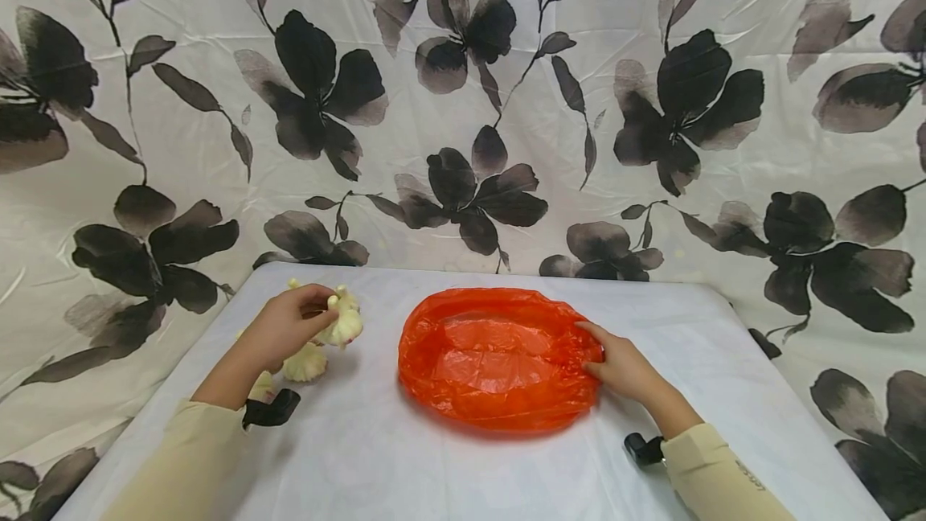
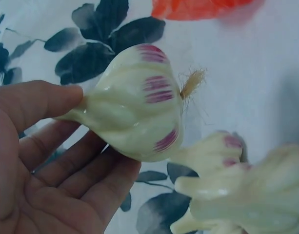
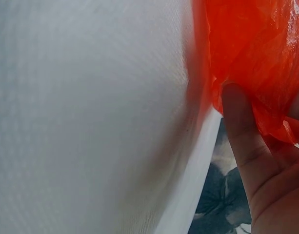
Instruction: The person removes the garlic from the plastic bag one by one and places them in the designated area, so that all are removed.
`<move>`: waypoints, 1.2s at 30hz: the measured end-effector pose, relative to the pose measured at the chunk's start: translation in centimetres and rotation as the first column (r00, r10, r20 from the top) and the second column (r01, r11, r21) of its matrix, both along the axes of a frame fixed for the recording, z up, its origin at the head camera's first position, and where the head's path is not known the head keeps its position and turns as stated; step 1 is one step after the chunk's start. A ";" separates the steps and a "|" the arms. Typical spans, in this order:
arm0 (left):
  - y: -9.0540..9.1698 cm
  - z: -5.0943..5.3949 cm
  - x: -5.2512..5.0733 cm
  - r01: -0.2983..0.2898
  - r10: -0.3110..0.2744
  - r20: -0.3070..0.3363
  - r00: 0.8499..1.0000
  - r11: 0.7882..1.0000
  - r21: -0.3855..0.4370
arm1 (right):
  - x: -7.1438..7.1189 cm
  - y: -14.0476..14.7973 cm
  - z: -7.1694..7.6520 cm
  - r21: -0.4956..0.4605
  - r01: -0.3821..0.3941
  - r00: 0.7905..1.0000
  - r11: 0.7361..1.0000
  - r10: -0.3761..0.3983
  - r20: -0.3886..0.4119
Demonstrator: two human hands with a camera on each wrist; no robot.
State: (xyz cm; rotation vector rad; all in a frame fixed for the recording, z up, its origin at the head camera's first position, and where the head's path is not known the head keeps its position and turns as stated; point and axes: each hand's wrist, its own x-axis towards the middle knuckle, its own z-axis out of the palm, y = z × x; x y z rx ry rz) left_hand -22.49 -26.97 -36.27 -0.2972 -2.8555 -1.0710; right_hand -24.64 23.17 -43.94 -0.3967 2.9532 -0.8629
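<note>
My left hand (image 1: 278, 336) pinches a garlic bulb (image 1: 343, 330) by its stem, thumb on one side and fingers on the other. In the left wrist view this bulb (image 2: 139, 102) is pale with purple streaks and has a tuft of dry roots. More garlic bulbs (image 1: 305, 363) lie under and beside that hand, partly hidden by it. An orange-red plastic bag (image 1: 470, 407) sits in the middle of the table, its mouth spread wide; only its own film shows inside. At the bag's right side, my right hand (image 1: 625, 368) grips the rim between thumb and fingers.
A white cloth covers the table (image 1: 347, 457). Behind it hangs a pale curtain (image 1: 579, 207) with dark flowers. Black wrist cameras (image 1: 272, 408) sit at both cuffs, the left one near the loose bulbs.
</note>
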 end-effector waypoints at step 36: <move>-5.1 -1.8 1.8 0.225 -0.229 0.226 0.947 0.973 0.042 | -0.1 -0.1 -0.1 0.000 -0.007 1.000 1.000 0.007 0.011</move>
